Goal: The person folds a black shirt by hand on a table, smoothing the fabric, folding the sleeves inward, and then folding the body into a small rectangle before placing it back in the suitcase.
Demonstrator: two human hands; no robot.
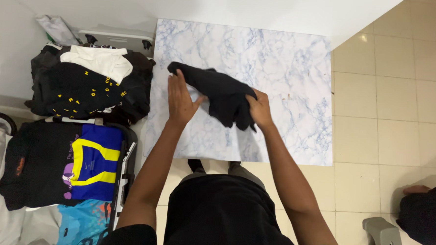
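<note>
White marble-look table (289, 62) w/ blue veins sits against a plain white wall (135, 1). Beige glossy floor tiles (400, 96) to the right, light glare near the corner. Small grey stool (383, 238) on the tiles at bottom right. Even indoor light, soft shadows.
</note>
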